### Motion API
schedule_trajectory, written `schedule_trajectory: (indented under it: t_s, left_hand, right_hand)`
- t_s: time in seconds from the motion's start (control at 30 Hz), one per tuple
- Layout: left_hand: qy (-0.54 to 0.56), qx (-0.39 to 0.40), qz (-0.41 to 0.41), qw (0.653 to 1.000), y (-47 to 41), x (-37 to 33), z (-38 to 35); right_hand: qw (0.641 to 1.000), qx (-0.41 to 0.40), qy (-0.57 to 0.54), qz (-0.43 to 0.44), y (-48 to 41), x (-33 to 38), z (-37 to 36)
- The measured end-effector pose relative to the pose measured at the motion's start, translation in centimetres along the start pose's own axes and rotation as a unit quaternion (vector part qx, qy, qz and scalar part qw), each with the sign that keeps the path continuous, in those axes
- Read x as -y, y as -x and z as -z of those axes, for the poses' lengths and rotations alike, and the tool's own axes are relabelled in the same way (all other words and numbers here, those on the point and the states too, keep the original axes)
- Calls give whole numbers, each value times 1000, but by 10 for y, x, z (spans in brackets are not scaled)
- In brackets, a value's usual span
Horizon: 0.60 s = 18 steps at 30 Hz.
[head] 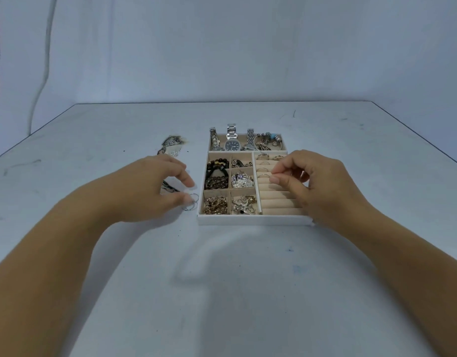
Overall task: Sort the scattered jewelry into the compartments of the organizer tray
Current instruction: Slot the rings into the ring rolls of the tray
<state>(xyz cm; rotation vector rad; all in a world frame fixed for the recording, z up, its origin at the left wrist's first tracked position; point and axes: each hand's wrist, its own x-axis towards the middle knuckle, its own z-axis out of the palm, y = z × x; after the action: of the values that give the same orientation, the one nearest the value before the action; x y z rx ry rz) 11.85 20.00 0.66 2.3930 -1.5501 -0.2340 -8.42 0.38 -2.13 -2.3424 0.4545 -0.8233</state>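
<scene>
The organizer tray [253, 219] sits mid-table, white-rimmed with beige compartments. Watches [231, 144] lie in the back compartment, and beaded bracelets [217, 173] fill the left one. Small chains and charms [241, 180] occupy the middle squares. Ring rolls [276, 202] on the right hold a few rings [263, 157]. My right hand [315, 184] hovers over the ring rolls, its curled fingers pinching a small ring [290, 173]. My left hand [147, 186] is left of the tray with loosely spread fingers. Its thumb tip sits at two thin silver hoops [192, 202] on the table.
A dark patterned chain [170, 188] lies partly hidden under my left hand. More loose jewelry [172, 145] lies behind it on the table. The pale table [235, 279] stretches toward me, and a wall with hanging cables [46, 47] stands behind it.
</scene>
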Motion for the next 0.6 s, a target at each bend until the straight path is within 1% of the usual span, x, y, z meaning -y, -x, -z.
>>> schedule_trajectory:
  t_s: [0.17, 0.5, 0.6]
  left_hand:
    - [-3, 13, -11, 1000, -4, -1, -5]
    - [11, -20, 25, 999, -9, 4, -6]
    - [9, -20, 53, 998, -10, 8, -7]
  right_hand:
    - [1000, 4, 3, 9, 2, 1, 1]
    - [1000, 17, 6, 10, 4, 2, 5]
    - [1000, 19, 10, 12, 4, 0, 4]
